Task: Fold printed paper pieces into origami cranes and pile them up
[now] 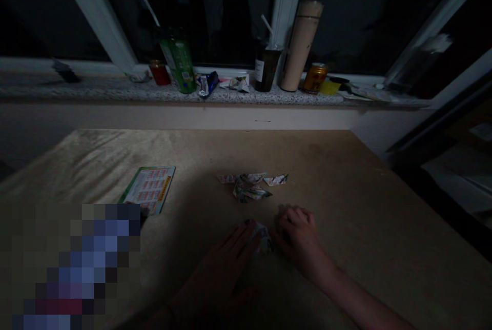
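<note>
In dim light both my hands rest on a tan table (346, 191). Between them lies a small piece of printed paper (263, 240). My left hand (225, 263) lies flat with its fingers stretched out onto the paper's left side. My right hand (298, 235) has its fingers curled and pressed against the paper's right edge. Just beyond, a little pile of folded printed paper pieces (249, 186) sits on the table.
A printed card with a green edge (149, 189) lies to the left. A blurred-out patch covers the lower left corner. On the windowsill (96, 89) stand a green bottle (179, 61), a red can (159, 71), a dark cup (265, 66), a tall beige cup (302, 45) and a gold can (315, 78).
</note>
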A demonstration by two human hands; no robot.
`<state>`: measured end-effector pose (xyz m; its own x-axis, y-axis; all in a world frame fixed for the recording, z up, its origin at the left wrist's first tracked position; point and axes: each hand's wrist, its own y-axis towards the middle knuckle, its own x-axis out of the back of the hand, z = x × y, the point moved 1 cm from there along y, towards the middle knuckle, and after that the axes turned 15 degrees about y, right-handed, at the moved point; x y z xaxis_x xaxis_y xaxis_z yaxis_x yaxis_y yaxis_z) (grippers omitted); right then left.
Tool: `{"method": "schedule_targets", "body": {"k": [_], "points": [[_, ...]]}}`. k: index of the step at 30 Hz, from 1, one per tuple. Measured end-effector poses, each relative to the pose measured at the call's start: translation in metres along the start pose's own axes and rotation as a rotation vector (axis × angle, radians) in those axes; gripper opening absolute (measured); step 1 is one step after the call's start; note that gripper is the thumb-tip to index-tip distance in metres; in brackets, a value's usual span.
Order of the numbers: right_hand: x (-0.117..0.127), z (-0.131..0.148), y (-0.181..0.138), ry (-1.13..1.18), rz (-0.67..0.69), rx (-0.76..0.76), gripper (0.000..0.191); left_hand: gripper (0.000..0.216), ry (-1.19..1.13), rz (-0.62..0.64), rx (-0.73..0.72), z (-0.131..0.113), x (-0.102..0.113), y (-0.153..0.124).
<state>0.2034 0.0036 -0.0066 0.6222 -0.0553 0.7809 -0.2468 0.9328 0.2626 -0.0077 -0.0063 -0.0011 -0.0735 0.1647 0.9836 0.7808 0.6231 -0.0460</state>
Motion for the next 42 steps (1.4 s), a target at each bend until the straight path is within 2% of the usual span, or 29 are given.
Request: {"method": "schedule_targets", "body": {"k": [4,9,14,18,24,30,33,37,42], "points": [[0.0,0.002,-0.001,0.076,-0.045,0.064,0.012,0.085,0.0,0.006,0.021,-0.001,-0.001,-0.001],[0.0,0.009,-0.005,0.291,-0.004,0.179,0.007,0.084,0.015,-0.056,0.011,-0.002,-0.004,-0.003],[0.001,0.018,-0.009,0.4,0.094,0.221,0.03,0.081,0.059,-0.077,-0.007,-0.001,-0.011,-0.003],[0.0,0.021,-0.01,0.36,0.131,0.322,0.037,0.082,0.139,-0.057,0.035,0.0,-0.014,-0.002],[0.002,0.017,-0.009,0.185,0.389,0.449,0.041,0.081,0.182,-0.084,0.056,0.001,-0.014,-0.004],[0.006,0.017,-0.008,0.115,0.454,0.432,0.041,0.085,0.032,-0.1,0.081,0.008,-0.008,-0.009],[0.005,0.017,-0.009,0.089,0.497,0.418,0.049,0.077,-0.008,-0.11,0.124,0.011,-0.005,-0.009],[0.002,0.017,-0.008,0.091,0.551,0.399,0.055,0.067,-0.014,-0.118,0.143,0.013,-0.004,-0.008],[-0.001,0.014,-0.009,0.109,0.568,0.375,0.056,0.067,0.012,-0.108,0.138,0.011,-0.003,-0.007]]}}
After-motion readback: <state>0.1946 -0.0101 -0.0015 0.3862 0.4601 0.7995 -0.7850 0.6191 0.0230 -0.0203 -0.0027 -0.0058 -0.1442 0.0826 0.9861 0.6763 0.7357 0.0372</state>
